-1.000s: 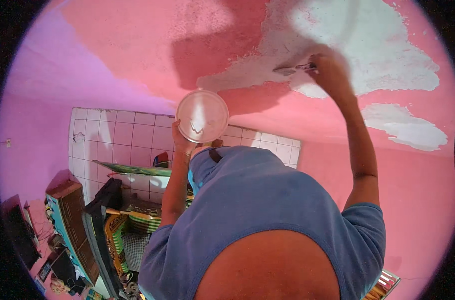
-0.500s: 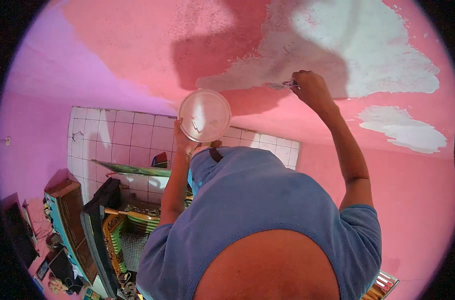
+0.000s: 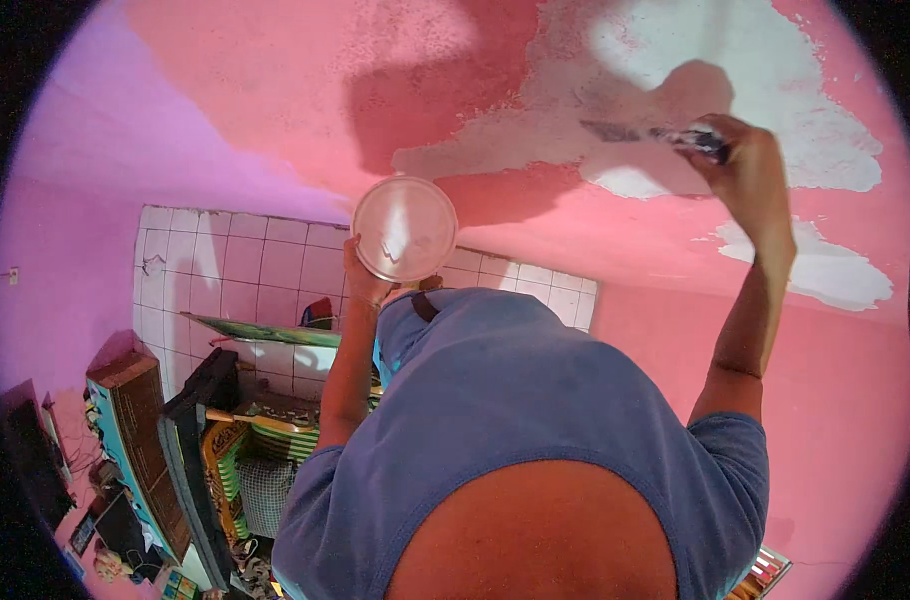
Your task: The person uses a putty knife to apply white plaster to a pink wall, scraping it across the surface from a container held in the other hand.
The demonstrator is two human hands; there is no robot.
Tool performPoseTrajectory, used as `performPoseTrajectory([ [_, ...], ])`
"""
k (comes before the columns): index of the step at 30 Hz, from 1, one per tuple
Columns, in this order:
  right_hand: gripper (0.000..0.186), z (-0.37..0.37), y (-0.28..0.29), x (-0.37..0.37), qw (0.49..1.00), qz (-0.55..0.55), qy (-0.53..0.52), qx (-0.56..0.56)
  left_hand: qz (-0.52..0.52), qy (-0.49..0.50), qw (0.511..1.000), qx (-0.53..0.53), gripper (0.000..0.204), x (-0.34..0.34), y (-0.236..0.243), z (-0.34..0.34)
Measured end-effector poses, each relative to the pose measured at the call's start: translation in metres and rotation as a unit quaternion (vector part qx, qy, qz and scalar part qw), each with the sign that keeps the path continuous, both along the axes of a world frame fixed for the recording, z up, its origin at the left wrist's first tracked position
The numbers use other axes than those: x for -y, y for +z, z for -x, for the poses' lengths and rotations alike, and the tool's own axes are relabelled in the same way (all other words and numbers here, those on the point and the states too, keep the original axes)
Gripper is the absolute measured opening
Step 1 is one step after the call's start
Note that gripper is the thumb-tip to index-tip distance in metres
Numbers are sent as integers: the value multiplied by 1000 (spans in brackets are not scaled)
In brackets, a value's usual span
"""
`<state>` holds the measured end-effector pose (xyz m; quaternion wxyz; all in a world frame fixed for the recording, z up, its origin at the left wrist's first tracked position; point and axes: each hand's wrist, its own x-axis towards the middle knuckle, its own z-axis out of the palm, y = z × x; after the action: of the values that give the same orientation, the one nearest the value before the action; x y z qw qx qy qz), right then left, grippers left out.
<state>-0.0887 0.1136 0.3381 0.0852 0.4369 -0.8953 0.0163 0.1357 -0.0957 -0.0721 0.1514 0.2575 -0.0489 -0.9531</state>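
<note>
Your left hand holds the round tub by its edge; it looks light and stiff. Your right hand grips the scraper by its handle, near the white patch. The thin blade probably bends.

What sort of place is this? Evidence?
Likely a living area in a home: a green-striped seat with a carved wooden frame, white tiles and pink walls.
</note>
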Motion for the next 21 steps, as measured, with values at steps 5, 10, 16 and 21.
performPoseTrajectory([
  [5,14,29,-117,-16,993,-114,6,-2,54,-7,999,-1,59,0,3,-1],
  [10,15,50,-152,-26,994,-108,-11,18,383,-26,920,77,58,-7,7,-3],
  [16,18,52,-79,-29,996,-34,34,-78,10,-20,1000,-14,59,4,-7,1],
  [21,20,14,6,-27,998,-12,-45,-45,83,-3,996,10,58,4,-6,-3],
])
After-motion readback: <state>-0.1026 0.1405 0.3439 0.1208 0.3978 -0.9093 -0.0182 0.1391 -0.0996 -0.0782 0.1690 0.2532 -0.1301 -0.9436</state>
